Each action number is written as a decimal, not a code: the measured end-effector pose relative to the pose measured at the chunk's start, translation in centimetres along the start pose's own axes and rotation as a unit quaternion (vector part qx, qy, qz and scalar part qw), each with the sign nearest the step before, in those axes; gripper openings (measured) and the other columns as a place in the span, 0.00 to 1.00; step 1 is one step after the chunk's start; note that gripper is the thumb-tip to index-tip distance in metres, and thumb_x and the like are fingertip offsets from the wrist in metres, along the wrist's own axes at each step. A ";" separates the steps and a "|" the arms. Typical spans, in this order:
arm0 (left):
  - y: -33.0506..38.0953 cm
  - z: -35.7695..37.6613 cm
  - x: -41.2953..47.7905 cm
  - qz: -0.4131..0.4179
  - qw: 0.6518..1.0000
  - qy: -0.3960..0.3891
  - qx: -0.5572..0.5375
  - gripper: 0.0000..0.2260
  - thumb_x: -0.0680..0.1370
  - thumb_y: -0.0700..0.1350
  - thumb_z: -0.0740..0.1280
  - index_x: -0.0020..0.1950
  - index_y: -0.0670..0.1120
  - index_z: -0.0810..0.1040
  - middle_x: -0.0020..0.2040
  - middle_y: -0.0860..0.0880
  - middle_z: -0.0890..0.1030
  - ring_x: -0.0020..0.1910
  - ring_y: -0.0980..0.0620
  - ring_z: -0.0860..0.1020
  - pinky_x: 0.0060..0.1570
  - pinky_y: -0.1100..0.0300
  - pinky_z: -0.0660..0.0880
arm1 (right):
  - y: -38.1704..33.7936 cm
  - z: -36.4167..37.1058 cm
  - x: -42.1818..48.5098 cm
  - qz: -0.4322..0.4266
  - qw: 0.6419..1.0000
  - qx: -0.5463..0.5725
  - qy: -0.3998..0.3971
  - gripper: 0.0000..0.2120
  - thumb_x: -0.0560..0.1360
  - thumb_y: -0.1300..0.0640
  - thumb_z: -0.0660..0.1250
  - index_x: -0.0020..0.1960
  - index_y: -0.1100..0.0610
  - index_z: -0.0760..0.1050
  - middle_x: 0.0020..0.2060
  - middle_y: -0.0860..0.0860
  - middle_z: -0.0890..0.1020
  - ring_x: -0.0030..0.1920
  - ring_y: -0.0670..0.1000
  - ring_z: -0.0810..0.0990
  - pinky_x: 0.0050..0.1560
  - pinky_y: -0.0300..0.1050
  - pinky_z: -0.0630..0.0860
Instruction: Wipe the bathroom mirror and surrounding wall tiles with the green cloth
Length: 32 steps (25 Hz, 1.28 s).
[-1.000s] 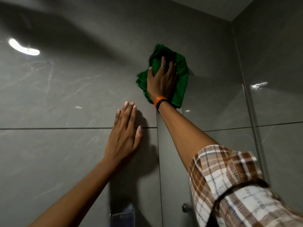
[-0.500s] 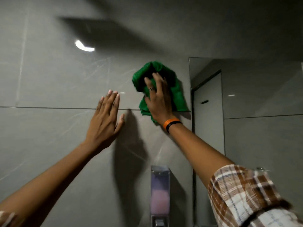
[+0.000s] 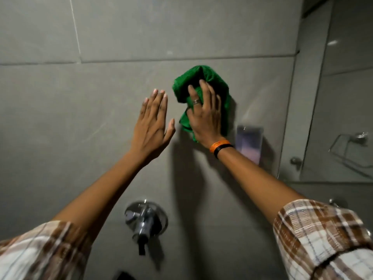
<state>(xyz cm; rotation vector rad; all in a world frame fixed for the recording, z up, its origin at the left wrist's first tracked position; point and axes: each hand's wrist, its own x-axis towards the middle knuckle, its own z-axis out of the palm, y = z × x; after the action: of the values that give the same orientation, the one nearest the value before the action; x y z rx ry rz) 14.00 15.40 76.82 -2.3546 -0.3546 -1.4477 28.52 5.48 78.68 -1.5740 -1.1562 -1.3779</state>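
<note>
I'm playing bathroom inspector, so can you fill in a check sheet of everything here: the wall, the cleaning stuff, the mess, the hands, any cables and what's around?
Surface: grey wall tiles, no marks that I can make out.
Job's things: green cloth bunched against the tile; mirror at right, cloth not on it.
Clutter: nothing seen.
Hands: right hand presses the cloth; left hand open, empty, fingers spread beside it.
Cables: nothing seen.
Surroundings: chrome tap valve below; soap dispenser right of the cloth; a wall rack shows in the mirror area.
</note>
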 end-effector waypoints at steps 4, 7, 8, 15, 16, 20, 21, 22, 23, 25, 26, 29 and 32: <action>1.9 3.2 -12.6 -0.063 0.990 -0.106 -0.061 0.29 0.84 0.51 0.53 0.80 0.35 0.55 0.81 0.37 0.58 0.81 0.41 0.53 0.80 0.45 0.50 | -2.0 1.1 -11.6 0.051 0.997 -0.006 -0.058 0.25 0.72 0.63 0.66 0.70 0.58 0.73 0.66 0.62 0.77 0.61 0.65 0.78 0.58 0.61 0.76; 3.8 5.5 -23.0 -0.112 0.967 -0.200 -0.108 0.29 0.84 0.51 0.52 0.80 0.36 0.54 0.82 0.37 0.56 0.82 0.42 0.51 0.81 0.47 0.47 | -3.5 1.2 -22.4 0.095 0.983 -0.011 -0.154 0.25 0.75 0.64 0.64 0.72 0.57 0.71 0.65 0.61 0.77 0.61 0.63 0.78 0.59 0.61 0.76; 4.5 6.1 -26.3 -0.123 0.959 -0.224 -0.124 0.29 0.83 0.50 0.53 0.80 0.36 0.54 0.82 0.37 0.56 0.82 0.42 0.51 0.81 0.47 0.47 | -4.1 1.0 -26.1 0.110 0.976 -0.005 -0.189 0.25 0.75 0.63 0.64 0.72 0.57 0.70 0.65 0.60 0.77 0.61 0.63 0.77 0.60 0.61 0.75; 11.3 10.2 -48.4 -0.194 0.882 -0.391 -0.179 0.28 0.81 0.44 0.58 0.79 0.34 0.58 0.80 0.36 0.60 0.81 0.39 0.54 0.80 0.44 0.51 | -8.5 -0.8 -52.7 0.221 0.867 0.023 -0.446 0.26 0.76 0.64 0.65 0.73 0.57 0.68 0.67 0.62 0.74 0.63 0.65 0.74 0.64 0.61 0.70; 12.6 10.8 -52.0 -0.213 0.868 -0.408 -0.189 0.28 0.81 0.44 0.58 0.78 0.34 0.58 0.80 0.36 0.60 0.81 0.40 0.55 0.80 0.45 0.51 | -9.0 -0.9 -56.5 0.224 0.844 0.025 -0.487 0.26 0.76 0.63 0.65 0.74 0.57 0.68 0.67 0.62 0.74 0.63 0.65 0.74 0.64 0.60 0.70; 18.1 12.1 -65.8 -0.278 0.816 -0.460 -0.211 0.27 0.80 0.45 0.53 0.78 0.35 0.62 0.79 0.36 0.63 0.79 0.40 0.60 0.79 0.46 0.55 | -10.5 -0.5 -69.9 0.219 0.788 0.034 -0.575 0.27 0.71 0.65 0.71 0.69 0.59 0.74 0.60 0.64 0.79 0.55 0.67 0.79 0.52 0.59 0.76; 19.4 12.5 -68.9 -0.291 0.800 -0.478 -0.215 0.27 0.80 0.45 0.53 0.78 0.35 0.61 0.79 0.37 0.63 0.79 0.40 0.60 0.79 0.46 0.55 | -10.8 0.1 -72.8 0.213 0.778 0.032 -0.591 0.28 0.69 0.64 0.73 0.68 0.58 0.75 0.58 0.63 0.80 0.53 0.67 0.80 0.50 0.59 0.77; 20.5 13.1 -72.2 -0.305 0.783 -0.499 -0.211 0.27 0.81 0.44 0.55 0.79 0.36 0.60 0.80 0.38 0.62 0.79 0.40 0.60 0.79 0.47 0.54 | -11.2 0.8 -75.8 0.206 0.768 0.021 -0.606 0.28 0.69 0.62 0.74 0.68 0.57 0.75 0.58 0.63 0.80 0.52 0.66 0.80 0.49 0.58 0.77; 21.3 13.6 -74.8 -0.314 0.768 -0.517 -0.210 0.27 0.81 0.44 0.56 0.79 0.37 0.59 0.80 0.38 0.60 0.80 0.41 0.59 0.79 0.48 0.52 | -11.4 1.5 -78.3 0.194 0.757 0.011 -0.624 0.28 0.70 0.57 0.74 0.70 0.55 0.74 0.60 0.62 0.79 0.54 0.66 0.79 0.51 0.59 0.76; 22.5 14.7 -79.4 -0.325 0.749 -0.542 -0.198 0.28 0.81 0.43 0.59 0.80 0.38 0.58 0.81 0.39 0.59 0.80 0.42 0.57 0.79 0.51 0.48 | -11.7 2.2 -83.2 0.180 0.731 0.009 -0.658 0.29 0.76 0.47 0.68 0.74 0.51 0.67 0.68 0.62 0.74 0.63 0.65 0.74 0.59 0.63 0.72; 23.0 15.3 -81.3 -0.327 0.743 -0.552 -0.191 0.28 0.82 0.44 0.59 0.80 0.38 0.57 0.81 0.40 0.58 0.81 0.42 0.57 0.79 0.51 0.48 | -11.7 2.4 -85.5 0.175 0.724 0.015 -0.667 0.30 0.78 0.43 0.64 0.77 0.51 0.64 0.72 0.61 0.71 0.69 0.64 0.71 0.64 0.66 0.69; 23.5 16.5 -85.0 -0.305 0.738 -0.582 -0.152 0.29 0.82 0.48 0.57 0.81 0.39 0.54 0.82 0.41 0.55 0.82 0.45 0.53 0.81 0.51 0.47 | -11.6 2.5 -90.0 0.127 0.724 0.003 -0.678 0.33 0.79 0.40 0.58 0.79 0.50 0.55 0.78 0.56 0.62 0.76 0.60 0.63 0.67 0.70 0.65; 23.7 16.4 -84.8 -0.290 0.724 -0.610 -0.141 0.30 0.82 0.51 0.49 0.82 0.41 0.49 0.83 0.43 0.48 0.82 0.46 0.47 0.81 0.51 0.43 | -11.5 2.2 -89.6 0.137 0.706 0.010 -0.695 0.34 0.78 0.39 0.57 0.80 0.50 0.53 0.79 0.55 0.59 0.78 0.60 0.59 0.68 0.72 0.63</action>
<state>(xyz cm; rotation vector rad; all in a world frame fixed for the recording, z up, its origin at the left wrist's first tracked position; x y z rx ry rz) -1.39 -1.51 -9.80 -3.3012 -1.3439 0.2479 16.56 -2.87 -10.50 -2.6667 -1.5270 0.3165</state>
